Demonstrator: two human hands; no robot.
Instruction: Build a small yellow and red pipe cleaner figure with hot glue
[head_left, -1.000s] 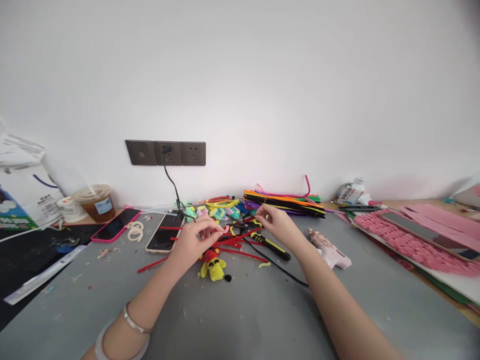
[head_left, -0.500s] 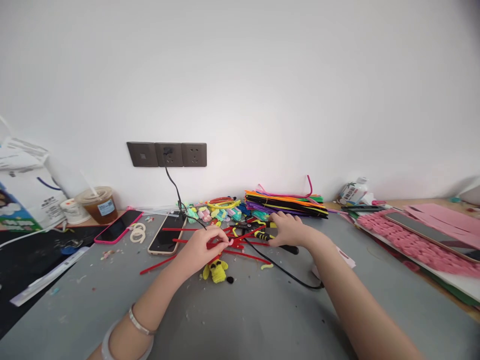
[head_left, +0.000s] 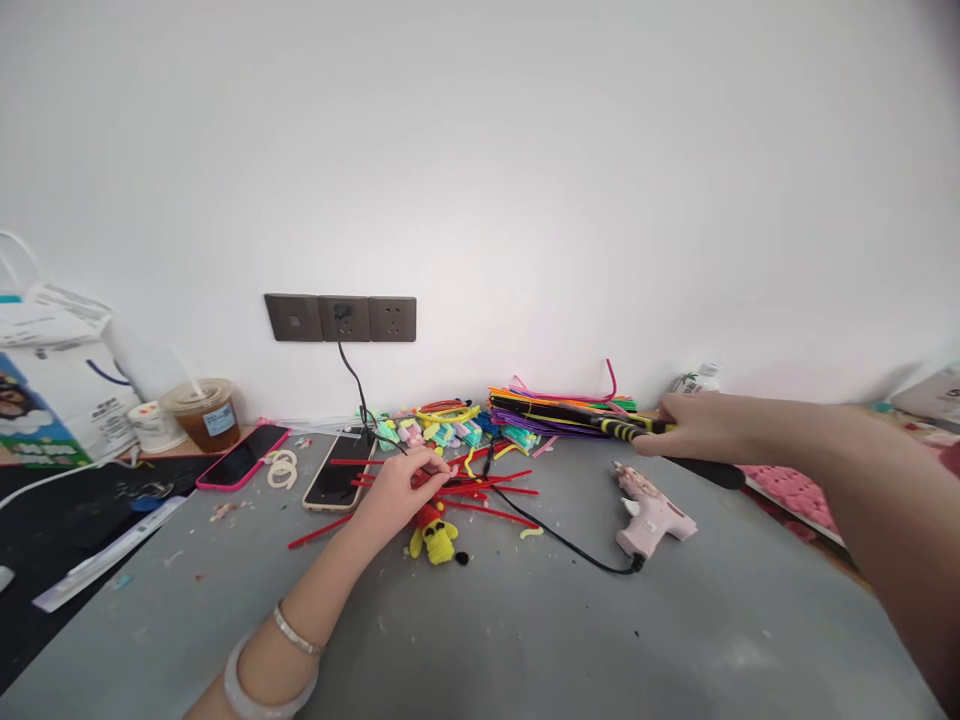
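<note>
My left hand (head_left: 409, 485) is closed in a pinch above the red pipe cleaners (head_left: 495, 513), with a small pink piece (head_left: 453, 472) at its fingertips. My right hand (head_left: 690, 425) is wrapped round pliers (head_left: 621, 430) with black and yellow handles, held up over the right side of the table; their jaws are hard to make out against the bundle of pipe cleaners behind. Just below my left hand lies a yellow fuzzy figure (head_left: 438, 542) with a red part, beside a small black oval (head_left: 462, 558).
A pink glue gun (head_left: 651, 515) lies right of centre, its black cord (head_left: 570, 543) running left. Coloured pipe cleaners (head_left: 555, 412) are piled by the wall. Phones (head_left: 339, 480), a drink cup (head_left: 202, 412) and a paper bag (head_left: 56, 390) stand to the left; pink knitting (head_left: 787, 490) lies right.
My right hand has lifted the pliers from the middle of the table and carried them right, uncovering the glue gun. My left hand keeps its pinch almost in place.
</note>
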